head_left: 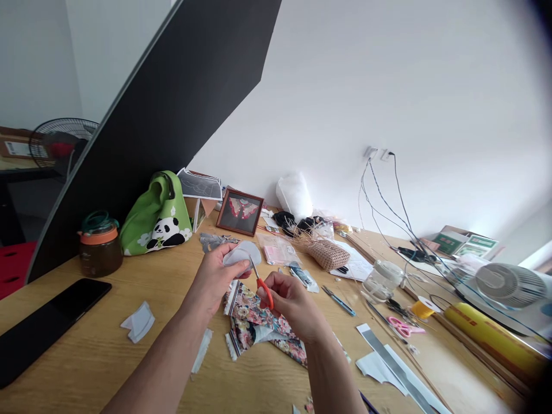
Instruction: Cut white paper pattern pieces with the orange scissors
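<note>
My left hand (218, 273) pinches a rounded piece of pale grey, thin material (242, 253) above the table; whether it is paper or fabric I cannot tell. In my right hand (291, 302) is a pair of small scissors with orange handles (265, 292). Their metal blades point up and meet the right edge of the pale piece. Below both hands lies a folded floral fabric (248, 310) with frayed white edges, partly hidden by my right hand and forearm. A cut white scrap (140, 322) rests to the left of my left forearm.
A black phone (52, 325), a lidded jar (100, 247) and a green panda bag (159, 224) stand left. A framed butterfly piece (240, 211) is behind. To the right lie a blue cutter (339, 301), pink scissors (404, 328), a yellow roll (491, 333) and a small fan (509, 282).
</note>
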Demonstrator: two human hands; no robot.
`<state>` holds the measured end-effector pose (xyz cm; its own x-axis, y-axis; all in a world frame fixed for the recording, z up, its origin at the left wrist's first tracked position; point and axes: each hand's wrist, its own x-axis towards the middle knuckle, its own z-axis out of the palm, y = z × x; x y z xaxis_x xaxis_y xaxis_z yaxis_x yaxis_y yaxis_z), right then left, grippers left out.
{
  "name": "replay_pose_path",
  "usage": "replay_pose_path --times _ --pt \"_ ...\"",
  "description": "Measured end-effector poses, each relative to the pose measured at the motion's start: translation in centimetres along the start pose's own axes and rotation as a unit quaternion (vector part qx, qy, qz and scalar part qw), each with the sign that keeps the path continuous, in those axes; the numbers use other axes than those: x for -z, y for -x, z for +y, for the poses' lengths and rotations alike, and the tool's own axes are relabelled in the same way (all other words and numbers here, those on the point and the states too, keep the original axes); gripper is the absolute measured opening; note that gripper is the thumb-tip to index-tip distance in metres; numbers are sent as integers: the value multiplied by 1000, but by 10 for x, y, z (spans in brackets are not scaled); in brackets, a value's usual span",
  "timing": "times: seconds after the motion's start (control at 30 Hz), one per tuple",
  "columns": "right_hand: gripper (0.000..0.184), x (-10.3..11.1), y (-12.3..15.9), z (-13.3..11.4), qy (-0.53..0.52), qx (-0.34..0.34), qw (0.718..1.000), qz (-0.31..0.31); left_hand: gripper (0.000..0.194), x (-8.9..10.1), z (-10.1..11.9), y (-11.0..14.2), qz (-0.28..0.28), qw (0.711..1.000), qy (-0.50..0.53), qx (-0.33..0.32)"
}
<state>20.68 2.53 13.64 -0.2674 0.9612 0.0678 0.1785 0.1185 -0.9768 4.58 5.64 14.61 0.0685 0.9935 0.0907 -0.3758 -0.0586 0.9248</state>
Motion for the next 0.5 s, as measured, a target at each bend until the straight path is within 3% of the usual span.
replay_pose_path --times 0.5 --pt "40 1 0 3 2 -10 1000 -1 36 3 -1 -2 4 1000 2 -1"
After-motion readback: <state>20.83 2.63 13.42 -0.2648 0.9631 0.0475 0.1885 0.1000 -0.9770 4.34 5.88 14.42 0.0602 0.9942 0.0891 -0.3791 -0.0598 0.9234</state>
